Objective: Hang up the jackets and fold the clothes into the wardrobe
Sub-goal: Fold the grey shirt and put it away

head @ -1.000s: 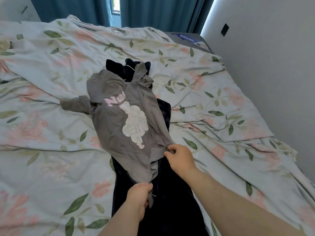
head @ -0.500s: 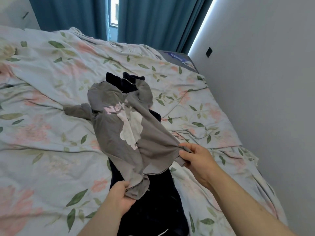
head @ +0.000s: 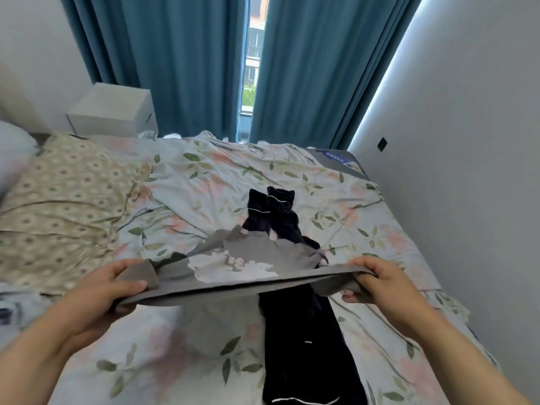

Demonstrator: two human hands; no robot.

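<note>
A grey T-shirt (head: 251,258) with a pale printed figure is stretched flat in the air above the bed, hem toward me. My left hand (head: 108,285) grips the hem's left corner and my right hand (head: 377,279) grips its right corner. Under the shirt lies a dark navy garment (head: 304,346) with thin white piping, running from the bed's middle down to the bottom edge of the view; the shirt hides its middle part.
The bed carries a floral duvet (head: 204,188) and a beige patterned pillow (head: 64,194) at the left. A white nightstand (head: 114,109) stands behind the bed by teal curtains (head: 190,62). A grey wall (head: 467,141) runs close along the right.
Both hands moved apart along the hem and lifted the grey shirt off the bed, pulling it taut. The camera tilted up, bringing the curtains, nightstand and pillow into view.
</note>
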